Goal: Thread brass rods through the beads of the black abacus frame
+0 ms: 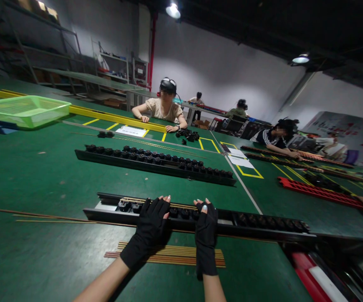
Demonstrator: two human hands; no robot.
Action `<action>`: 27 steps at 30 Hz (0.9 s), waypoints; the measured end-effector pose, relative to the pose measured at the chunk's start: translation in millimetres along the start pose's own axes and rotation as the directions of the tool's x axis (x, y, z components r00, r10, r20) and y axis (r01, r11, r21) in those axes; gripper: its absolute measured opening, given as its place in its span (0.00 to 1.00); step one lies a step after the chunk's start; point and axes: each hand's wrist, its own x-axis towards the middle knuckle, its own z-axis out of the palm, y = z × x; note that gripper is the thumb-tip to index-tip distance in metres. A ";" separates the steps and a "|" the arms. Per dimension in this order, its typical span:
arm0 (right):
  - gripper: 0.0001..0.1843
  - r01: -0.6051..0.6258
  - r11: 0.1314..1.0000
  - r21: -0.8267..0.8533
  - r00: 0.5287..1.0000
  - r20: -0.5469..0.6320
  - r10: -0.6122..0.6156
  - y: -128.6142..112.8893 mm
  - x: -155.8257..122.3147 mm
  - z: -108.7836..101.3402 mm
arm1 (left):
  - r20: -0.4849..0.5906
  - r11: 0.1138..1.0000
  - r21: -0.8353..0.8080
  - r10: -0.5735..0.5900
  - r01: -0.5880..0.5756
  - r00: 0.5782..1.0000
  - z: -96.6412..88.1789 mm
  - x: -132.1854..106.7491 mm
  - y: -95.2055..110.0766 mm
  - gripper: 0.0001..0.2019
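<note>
A long black channel (263, 231) lies across the table before me, with a row of black socket-like modules (184, 214) inside. Thin brass strips (181, 205) run along the tops of these modules. My left hand (152, 218), in a black fingerless glove, is closed over the strips near the channel's left half, thumb on the near side. My right hand (206, 220), gloved alike, pinches at the strips farther right; its fingertips partly hide them. Under my wrists a flat bundle of brass and copper-coloured strips (181, 253) rests on the green table (74, 260).
Beyond lies a second black channel (156, 165) with modules. At the left stand a green basket (33, 111) and a long yellow channel (115, 115). A red rack-like piece (320, 193) lies right. Loose rods (43, 214) extend left. Co-workers (164, 111) sit across the table.
</note>
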 end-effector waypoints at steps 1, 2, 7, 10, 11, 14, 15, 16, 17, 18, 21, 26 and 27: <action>0.28 0.005 1.000 -0.011 1.000 0.001 -0.005 0.8 0.1 -0.3 | 0.000 1.000 -0.003 -0.003 0.003 1.000 0.5 -0.3 -0.1 0.27; 0.29 0.012 1.000 -0.025 1.000 0.003 -0.011 1.7 0.1 -0.6 | 0.000 1.000 -0.007 -0.006 0.006 1.000 1.0 -0.6 -0.2 0.27; 0.29 0.062 0.995 -0.073 0.998 0.037 -0.060 6.2 -0.1 -1.9 | 0.022 0.999 -0.030 -0.027 0.028 0.999 1.0 -1.7 1.2 0.28; 0.29 0.067 0.995 -0.074 0.997 0.036 -0.064 6.3 -0.4 -1.7 | 0.031 0.999 -0.035 -0.034 0.035 0.999 -1.1 -1.0 2.7 0.27; 0.29 0.067 0.995 -0.075 0.997 0.032 -0.065 6.2 -0.4 -1.6 | 0.033 0.999 -0.036 -0.034 0.035 0.999 -1.9 -0.7 3.1 0.27; 0.28 0.084 0.993 -0.081 0.996 0.031 -0.081 7.0 -0.6 -2.1 | 0.022 1.000 -0.022 -0.015 0.015 1.000 -3.5 0.5 3.4 0.27; 0.28 0.089 0.992 -0.084 0.996 0.034 -0.086 7.5 -0.8 -2.6 | 0.016 1.000 -0.014 -0.007 0.007 1.000 -3.6 0.7 3.3 0.27; 0.28 0.093 0.992 -0.090 0.995 0.041 -0.090 7.9 -1.0 -3.2 | 0.009 1.000 -0.006 -0.003 0.003 1.000 -3.6 0.9 3.1 0.27; 0.27 0.097 0.991 -0.097 0.995 0.047 -0.092 8.2 -1.2 -3.7 | 0.008 1.000 -0.001 -0.002 0.002 1.000 -3.5 1.0 2.8 0.27; 0.27 0.102 0.989 -0.107 0.994 0.053 -0.097 8.3 -1.6 -4.1 | 0.008 1.000 -0.001 -0.004 0.004 1.000 -3.3 1.0 2.5 0.27; 0.26 0.140 0.976 -0.166 0.990 0.031 -0.137 8.1 -4.1 -3.0 | 0.015 1.000 -0.009 -0.007 0.007 1.000 -2.7 0.7 1.5 0.29; 0.25 0.265 0.935 -0.234 0.964 0.061 -0.257 10.7 -12.3 4.7 | 0.010 1.000 -0.019 -0.003 0.003 1.000 -1.3 -0.1 0.7 0.30; 0.23 0.277 0.933 -0.231 0.961 0.085 -0.265 11.6 -13.9 6.0 | 0.009 1.000 -0.024 -0.008 0.008 1.000 -0.7 -0.3 0.7 0.30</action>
